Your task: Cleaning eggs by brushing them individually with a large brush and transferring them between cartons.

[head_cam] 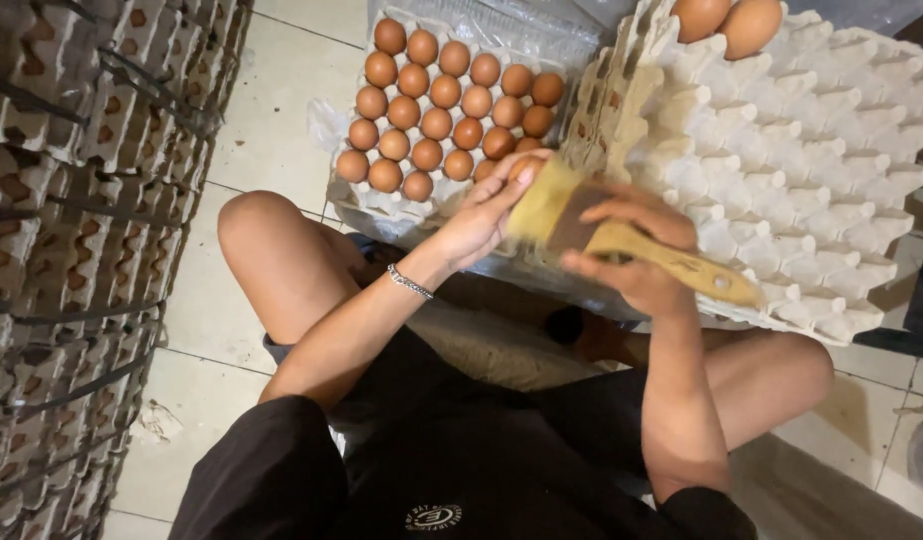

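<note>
The light is soft and even, warm in colour, and it seems to come from above. The floor tiles [282,110] at eleven o'clock are bright but without hard glare. The brush [622,235] near the centre is blurred by motion. Shadows deepen at six o'clock. The edges at nine o'clock bend slightly.

I see a brown egg [523,166], mostly hidden, pinched at fingertips. Flat paintbrush [622,238] with yellow wooden handle, bristles against the egg at 10 o'clock, handle trailing toward 4 o'clock, blurred.
</note>
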